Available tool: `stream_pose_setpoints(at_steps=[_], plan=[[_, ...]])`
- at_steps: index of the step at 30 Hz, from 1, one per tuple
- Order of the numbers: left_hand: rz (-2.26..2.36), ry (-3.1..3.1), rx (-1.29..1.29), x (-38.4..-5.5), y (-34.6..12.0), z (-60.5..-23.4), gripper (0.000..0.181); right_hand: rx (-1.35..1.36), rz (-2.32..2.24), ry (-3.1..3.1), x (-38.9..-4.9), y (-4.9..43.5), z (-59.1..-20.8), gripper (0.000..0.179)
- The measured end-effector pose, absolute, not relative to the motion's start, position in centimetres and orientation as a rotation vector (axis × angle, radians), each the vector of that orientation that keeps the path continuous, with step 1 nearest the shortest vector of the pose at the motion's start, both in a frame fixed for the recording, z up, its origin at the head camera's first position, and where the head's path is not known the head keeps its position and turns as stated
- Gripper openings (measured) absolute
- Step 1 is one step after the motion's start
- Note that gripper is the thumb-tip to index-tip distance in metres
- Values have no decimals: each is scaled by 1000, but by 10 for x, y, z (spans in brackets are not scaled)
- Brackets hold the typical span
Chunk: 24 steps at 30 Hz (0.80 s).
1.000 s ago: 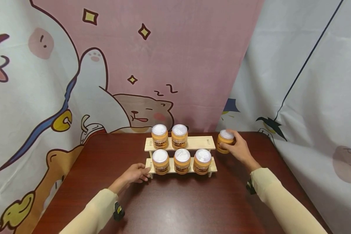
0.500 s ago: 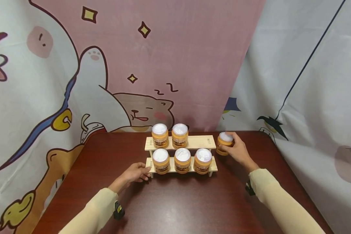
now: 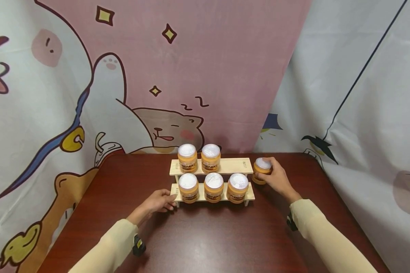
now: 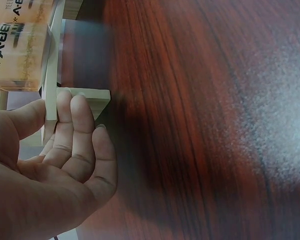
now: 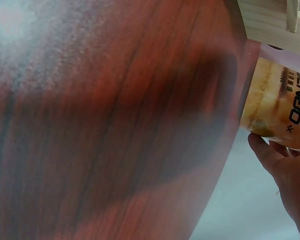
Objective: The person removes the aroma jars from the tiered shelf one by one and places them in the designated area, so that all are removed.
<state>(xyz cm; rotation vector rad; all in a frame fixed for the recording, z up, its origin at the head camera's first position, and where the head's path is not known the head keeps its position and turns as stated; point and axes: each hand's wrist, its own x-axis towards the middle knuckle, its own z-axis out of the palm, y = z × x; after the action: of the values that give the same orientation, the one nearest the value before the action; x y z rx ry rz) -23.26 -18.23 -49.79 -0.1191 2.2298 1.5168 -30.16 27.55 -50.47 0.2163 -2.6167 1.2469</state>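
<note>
A two-step wooden display rack (image 3: pixel 230 167) stands on the table. My left hand (image 3: pixel 158 201) grips the left end of its lower step; in the left wrist view the thumb lies on one face of the board (image 4: pixel 51 75) and the fingers on the other. My right hand (image 3: pixel 278 178) holds an orange jar (image 3: pixel 258 178) with a whitish lid just right of the upper step, thumb and fingers around its side. In the right wrist view that jar (image 5: pixel 277 100) shows dark lettering, and its upper part is cut off by the frame.
Two similar jars (image 3: pixel 210 163) stand on the upper step, at its left and middle. Three more jars (image 3: pixel 213 193) line the lower step. The dark red-brown table (image 3: pixel 205 235) reaches back to a printed cloth backdrop (image 3: pixel 232 76).
My right hand has brought the jar slightly down and nearer to me, beside the rack's right end. The left hand keeps its grip on the rack.
</note>
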Motion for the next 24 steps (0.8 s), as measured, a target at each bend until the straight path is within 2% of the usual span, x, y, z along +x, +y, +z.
stream_pose_setpoints(at_steps=[24], plan=[[1516, 2240, -128, -231, -181, -496, 29, 200, 1218, -2652, -299, 278, -517, 61]])
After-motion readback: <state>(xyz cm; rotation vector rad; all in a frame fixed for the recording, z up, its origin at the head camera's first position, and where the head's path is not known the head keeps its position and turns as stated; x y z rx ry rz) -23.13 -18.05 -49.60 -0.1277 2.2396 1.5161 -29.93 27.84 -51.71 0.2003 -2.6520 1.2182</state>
